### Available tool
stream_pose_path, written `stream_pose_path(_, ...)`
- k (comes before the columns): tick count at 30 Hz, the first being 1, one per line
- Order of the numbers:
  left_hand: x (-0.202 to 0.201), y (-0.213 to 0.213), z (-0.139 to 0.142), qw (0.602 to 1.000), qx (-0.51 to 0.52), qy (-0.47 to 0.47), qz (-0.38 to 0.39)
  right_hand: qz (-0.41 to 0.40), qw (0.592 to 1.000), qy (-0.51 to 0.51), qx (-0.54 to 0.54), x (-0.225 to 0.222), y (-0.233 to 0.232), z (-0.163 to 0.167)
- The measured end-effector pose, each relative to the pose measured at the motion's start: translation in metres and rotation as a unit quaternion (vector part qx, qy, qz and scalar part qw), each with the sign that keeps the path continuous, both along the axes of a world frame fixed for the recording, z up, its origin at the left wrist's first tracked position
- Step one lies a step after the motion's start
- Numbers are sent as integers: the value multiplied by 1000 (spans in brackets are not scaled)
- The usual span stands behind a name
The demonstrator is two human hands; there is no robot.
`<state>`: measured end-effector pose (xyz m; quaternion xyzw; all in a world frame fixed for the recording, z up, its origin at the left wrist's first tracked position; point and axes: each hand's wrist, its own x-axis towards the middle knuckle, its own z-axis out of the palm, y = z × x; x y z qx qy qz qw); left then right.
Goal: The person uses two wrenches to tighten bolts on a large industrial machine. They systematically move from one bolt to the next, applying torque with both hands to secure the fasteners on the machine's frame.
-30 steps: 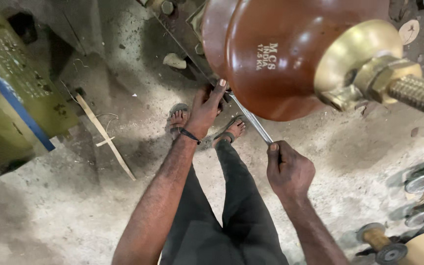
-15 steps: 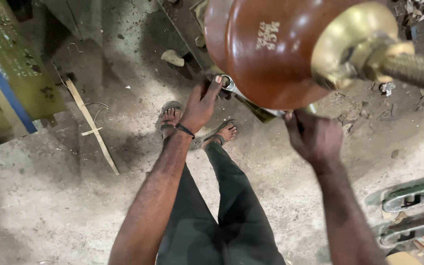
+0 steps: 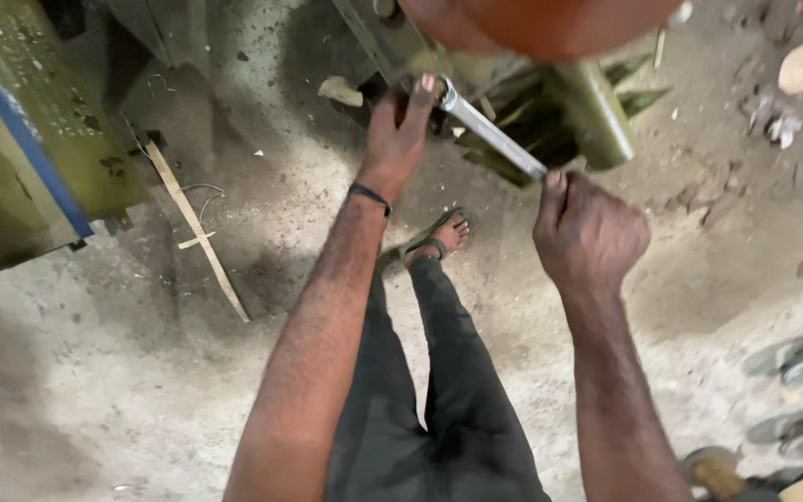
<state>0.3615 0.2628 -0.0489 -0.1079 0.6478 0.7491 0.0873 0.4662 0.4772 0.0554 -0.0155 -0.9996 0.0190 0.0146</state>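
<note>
Floor: dusty grey concrete [image 3: 95,372], strewn with grit and scraps; a thin wooden strip [image 3: 199,228] lies at the left.
Surroundings: an olive-green machine body with a blue edge [image 3: 20,139] stands at the far left; a round red-brown part [image 3: 541,23] hangs at the top edge, with an olive-green cylinder [image 3: 597,116] beneath it.
Left arm: stretched forward and away, a dark band at the wrist.
Left hand [image 3: 397,135]: fingers loosely extended, fingertips touching the far end of the wrench [image 3: 493,139] at the machine frame.
Right arm: raised from the lower right, bent at the wrist.
Right hand [image 3: 589,232]: clenched in a fist around the wrench's near end.
Wrench: a slim silver bar slanting between the hands, in the upper middle.
Below: dark trousers and a sandalled foot [image 3: 439,237].
</note>
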Motion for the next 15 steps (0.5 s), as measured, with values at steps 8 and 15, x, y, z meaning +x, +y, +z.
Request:
stream_pose_path(8,2,7,2,996,-82,20,25,-28,994,91,51,20,-12,-11)
stream_pose_path(15,3,9,-14,1000,-25,-5,13,-85,990,43,-105,61,-105,40)
